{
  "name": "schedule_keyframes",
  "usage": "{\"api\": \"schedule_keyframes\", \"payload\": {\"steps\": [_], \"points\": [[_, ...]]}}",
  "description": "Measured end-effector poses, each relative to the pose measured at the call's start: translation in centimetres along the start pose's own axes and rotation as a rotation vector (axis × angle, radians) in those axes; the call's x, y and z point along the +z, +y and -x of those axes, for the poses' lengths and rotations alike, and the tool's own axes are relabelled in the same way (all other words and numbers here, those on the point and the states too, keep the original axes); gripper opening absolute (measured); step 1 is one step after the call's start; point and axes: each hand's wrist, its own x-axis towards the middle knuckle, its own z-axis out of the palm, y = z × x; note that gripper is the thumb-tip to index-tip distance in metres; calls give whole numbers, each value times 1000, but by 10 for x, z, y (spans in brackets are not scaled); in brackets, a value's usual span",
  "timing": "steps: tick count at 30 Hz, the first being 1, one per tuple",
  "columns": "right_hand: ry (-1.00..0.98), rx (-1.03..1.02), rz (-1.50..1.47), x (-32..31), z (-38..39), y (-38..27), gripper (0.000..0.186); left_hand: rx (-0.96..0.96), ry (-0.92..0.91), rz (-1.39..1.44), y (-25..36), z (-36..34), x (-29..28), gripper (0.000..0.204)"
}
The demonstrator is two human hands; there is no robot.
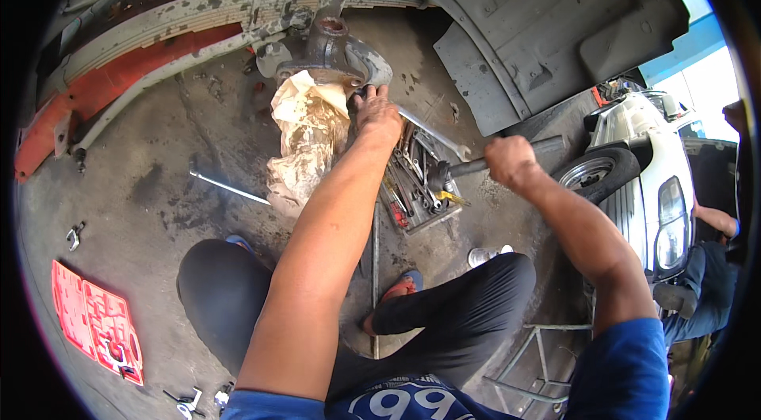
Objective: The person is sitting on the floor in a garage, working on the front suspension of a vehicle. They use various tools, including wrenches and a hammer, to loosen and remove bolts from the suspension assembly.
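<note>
My right hand [511, 160] is closed round the handle of a hammer [441, 176], whose dark head points left over the tool tray. My left hand [377, 116] is up against the underside of a greasy steering knuckle [329, 51], closed on the near end of a long wrench [432, 133]. The wrench slants down to the right, its open jaw apart from the hammer. My fingertips and the wrench's far end at the knuckle are partly hidden. Beside my left forearm, crumpled, grease-stained brown paper [305, 135] hangs under the knuckle.
A tray of wrenches and screwdrivers [432, 218] lies on the floor between my arms. A metal bar [230, 186] lies to the left, a red tool case [95, 321] at lower left. Overhead are a leaf spring [190, 12] and wheel-arch panel [555, 24]. A white vehicle [646, 150] and another person's leg [697, 293] are at right.
</note>
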Motion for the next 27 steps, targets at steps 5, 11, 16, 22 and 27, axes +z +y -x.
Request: {"api": "schedule_keyframes", "payload": {"steps": [5,11,16,22,27], "points": [[-180,-394,-117,29,58,-52,20,-39,42,43,7,7,31,58],[-62,-587,-426,29,112,-114,19,4,42,-26,2,11,28,61],[33,-554,-507,70,94,-121,15,126,195,-59,8,1,24,61],[-22,-455,-665,119,61,-151,15,242,21,-282,25,-30,22,52],[11,-538,-707,127,54,-161,16,422,-61,-395,47,-40,35,57]]}}
